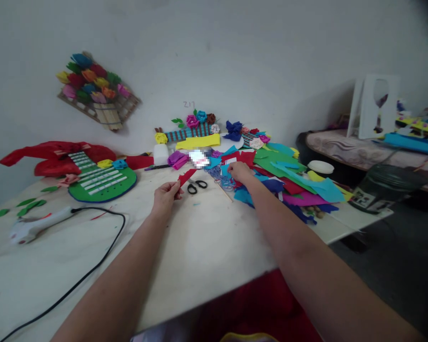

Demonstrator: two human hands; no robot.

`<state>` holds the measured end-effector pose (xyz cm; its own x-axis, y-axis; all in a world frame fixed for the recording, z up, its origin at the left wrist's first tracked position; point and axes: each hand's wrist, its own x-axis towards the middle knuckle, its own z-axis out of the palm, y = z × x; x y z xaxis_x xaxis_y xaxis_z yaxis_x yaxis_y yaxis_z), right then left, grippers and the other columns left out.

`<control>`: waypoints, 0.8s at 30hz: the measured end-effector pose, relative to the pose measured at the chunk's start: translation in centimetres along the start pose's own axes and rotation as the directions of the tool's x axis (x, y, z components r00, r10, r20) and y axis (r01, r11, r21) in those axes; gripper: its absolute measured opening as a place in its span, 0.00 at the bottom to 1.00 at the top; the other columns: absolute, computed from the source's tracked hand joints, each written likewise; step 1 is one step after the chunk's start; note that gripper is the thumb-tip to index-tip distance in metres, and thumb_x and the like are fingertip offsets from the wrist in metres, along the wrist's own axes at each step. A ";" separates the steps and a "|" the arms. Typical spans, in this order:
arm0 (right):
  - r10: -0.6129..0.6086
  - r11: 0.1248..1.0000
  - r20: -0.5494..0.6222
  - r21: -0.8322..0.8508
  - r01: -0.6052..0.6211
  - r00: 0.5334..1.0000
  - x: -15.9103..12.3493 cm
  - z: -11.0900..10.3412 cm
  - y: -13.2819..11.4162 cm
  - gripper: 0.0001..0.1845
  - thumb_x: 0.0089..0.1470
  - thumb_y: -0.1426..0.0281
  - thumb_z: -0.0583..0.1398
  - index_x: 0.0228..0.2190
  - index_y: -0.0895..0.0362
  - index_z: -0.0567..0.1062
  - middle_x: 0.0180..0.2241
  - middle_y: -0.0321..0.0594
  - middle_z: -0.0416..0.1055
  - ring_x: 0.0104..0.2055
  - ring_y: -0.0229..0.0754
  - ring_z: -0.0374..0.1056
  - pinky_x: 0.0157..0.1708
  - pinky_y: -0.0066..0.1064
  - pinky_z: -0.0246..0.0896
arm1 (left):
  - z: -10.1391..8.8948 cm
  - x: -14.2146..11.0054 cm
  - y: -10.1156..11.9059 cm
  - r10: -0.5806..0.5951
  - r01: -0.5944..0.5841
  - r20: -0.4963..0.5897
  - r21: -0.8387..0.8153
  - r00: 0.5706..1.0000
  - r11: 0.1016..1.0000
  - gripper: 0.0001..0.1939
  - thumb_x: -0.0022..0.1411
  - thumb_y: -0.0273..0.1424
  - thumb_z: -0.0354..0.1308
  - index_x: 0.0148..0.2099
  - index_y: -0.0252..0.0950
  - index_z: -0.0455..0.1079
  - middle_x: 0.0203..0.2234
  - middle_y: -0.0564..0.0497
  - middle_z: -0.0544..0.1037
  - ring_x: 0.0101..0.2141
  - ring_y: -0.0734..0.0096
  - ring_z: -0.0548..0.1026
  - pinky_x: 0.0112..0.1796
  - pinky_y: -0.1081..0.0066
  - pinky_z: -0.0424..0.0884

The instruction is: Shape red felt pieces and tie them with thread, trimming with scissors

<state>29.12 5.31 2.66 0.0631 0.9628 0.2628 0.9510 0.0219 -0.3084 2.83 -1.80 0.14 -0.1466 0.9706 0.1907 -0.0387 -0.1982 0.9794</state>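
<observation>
My left hand [167,195] pinches a small piece of red crepe paper [187,177] between thumb and fingers, above the table. Just beyond it lies a pair of scissors [197,186] with black handles. My right hand [239,172] reaches into the heap of coloured paper, its fingers closed over blue scraps and a tangle of bluish thread [219,176]. What those fingers grip, if anything, I cannot make out. A thin wooden stick [224,192] lies below the thread. Red paper [244,156] spreads behind the right hand.
A glue gun [39,227] with a black cord [103,256] lies at left, near a green guitar-shaped craft [105,187]. Green sheets [271,164] top the heap at right. A dark translucent bucket [381,187] stands by the table's right edge. Paper-flower crafts [192,126] line the wall.
</observation>
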 end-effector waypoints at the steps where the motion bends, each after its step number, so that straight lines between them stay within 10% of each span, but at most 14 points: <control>1: -0.003 0.998 -0.014 0.070 0.004 1.000 0.1 0.1 0.0 0.09 0.43 0.76 0.57 0.28 0.55 0.76 0.35 0.41 0.74 0.39 0.44 0.68 0.38 0.31 0.59 | 0.0 0.0 0.0 0.001 -0.001 0.003 0.000 1.000 1.000 0.20 0.41 0.44 0.62 0.27 0.31 0.68 0.17 0.53 0.70 0.16 0.81 0.62 0.22 0.75 0.64; 4: 0.039 0.903 -0.029 0.429 -0.023 0.999 0.5 0.5 -0.1 0.05 0.43 0.77 0.56 0.24 0.59 0.73 0.30 0.41 0.74 0.28 0.37 0.68 0.28 0.26 0.60 | -0.1 0.1 -0.2 0.002 -0.002 0.013 0.001 1.000 1.000 0.19 0.42 0.44 0.62 0.27 0.31 0.68 0.17 0.53 0.71 0.16 0.81 0.63 0.22 0.75 0.64; 7: 0.091 0.584 0.059 0.805 -0.101 0.994 0.4 0.4 -0.4 0.04 0.44 0.78 0.55 0.24 0.60 0.69 0.25 0.40 0.73 0.16 0.31 0.60 0.18 0.24 0.54 | -0.1 0.1 -0.3 0.007 -0.007 0.016 -0.004 1.000 1.000 0.19 0.42 0.44 0.62 0.27 0.31 0.67 0.18 0.53 0.71 0.16 0.81 0.62 0.22 0.76 0.64; 10: 0.009 0.249 0.150 0.957 -0.147 0.989 -0.2 -0.4 -1.0 0.04 0.43 0.78 0.56 0.26 0.60 0.66 0.24 0.40 0.73 0.14 0.30 0.59 0.15 0.23 0.50 | -0.1 0.2 -0.3 0.005 -0.005 0.006 -0.002 1.000 1.000 0.19 0.42 0.43 0.62 0.27 0.31 0.68 0.18 0.52 0.71 0.17 0.81 0.62 0.22 0.76 0.64; 13: -0.038 0.091 0.180 0.980 -0.176 0.983 -0.8 -1.1 -2.0 0.03 0.45 0.77 0.55 0.27 0.60 0.65 0.18 0.36 0.70 0.13 0.30 0.56 0.14 0.21 0.48 | -0.1 0.2 -0.2 0.007 -0.007 0.006 -0.002 1.000 1.000 0.19 0.42 0.43 0.62 0.27 0.31 0.67 0.18 0.52 0.71 0.17 0.81 0.62 0.22 0.76 0.64; 20: 0.262 0.051 0.092 0.993 -0.109 0.961 0.0 -0.8 -2.3 0.03 0.46 0.78 0.54 0.24 0.60 0.66 0.11 0.29 0.60 0.11 0.28 0.52 0.11 0.19 0.45 | 0.0 0.1 0.0 0.004 -0.004 -0.003 -0.002 1.000 1.000 0.19 0.42 0.44 0.62 0.26 0.31 0.67 0.17 0.53 0.70 0.16 0.81 0.62 0.22 0.76 0.64; 24: 0.530 0.358 -0.045 0.917 -0.175 0.847 0.9 0.0 -0.6 0.09 0.51 0.78 0.48 0.29 0.62 0.68 0.16 0.35 0.65 0.15 0.31 0.60 0.16 0.21 0.57 | 0.0 0.2 -0.1 0.007 -0.007 0.002 0.004 1.000 1.000 0.19 0.41 0.44 0.62 0.26 0.31 0.67 0.17 0.53 0.70 0.16 0.81 0.62 0.22 0.76 0.64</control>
<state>28.65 6.17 3.12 0.5709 0.8148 0.1008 0.0518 0.0867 -0.9949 2.81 -1.63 0.08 -0.1448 0.9696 0.1974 -0.0336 -0.2043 0.9783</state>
